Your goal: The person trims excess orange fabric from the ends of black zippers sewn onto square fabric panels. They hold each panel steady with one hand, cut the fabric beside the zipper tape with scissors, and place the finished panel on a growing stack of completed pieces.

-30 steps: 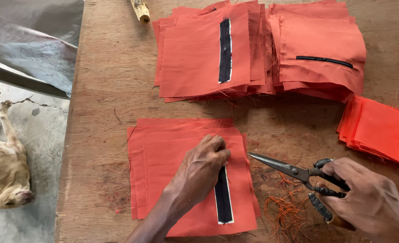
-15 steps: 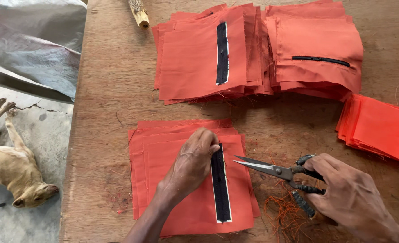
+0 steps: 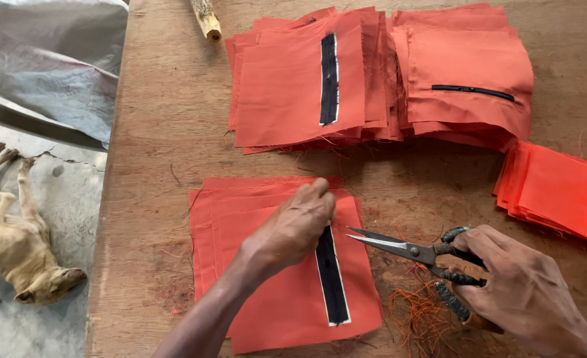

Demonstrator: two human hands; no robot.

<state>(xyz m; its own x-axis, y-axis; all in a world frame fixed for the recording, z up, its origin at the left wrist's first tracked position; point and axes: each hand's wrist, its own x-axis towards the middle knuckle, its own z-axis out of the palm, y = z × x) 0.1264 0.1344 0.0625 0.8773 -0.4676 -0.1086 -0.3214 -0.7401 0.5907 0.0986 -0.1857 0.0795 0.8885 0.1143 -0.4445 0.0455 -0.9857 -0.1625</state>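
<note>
My left hand (image 3: 293,229) presses down on the top orange fabric square (image 3: 273,298) of a small stack near the table's front edge, fingertips at the upper end of its black strip (image 3: 332,282). My right hand (image 3: 522,292) grips the handles of large metal scissors (image 3: 406,248). The blades are slightly apart and point left, their tips just right of the strip without touching the fabric.
A wooden table (image 3: 161,132) carries a fanned stack of orange squares with a black strip (image 3: 300,86), a second orange pile (image 3: 466,73), and a brighter orange pile (image 3: 558,192) at the right edge. Orange thread scraps (image 3: 419,318) lie by the scissors. A wooden stick (image 3: 206,18) lies at the back. A tan animal (image 3: 15,245) lies on the floor at left.
My right hand has brought the scissors leftward toward the black strip. My left hand has shifted slightly up along the strip.
</note>
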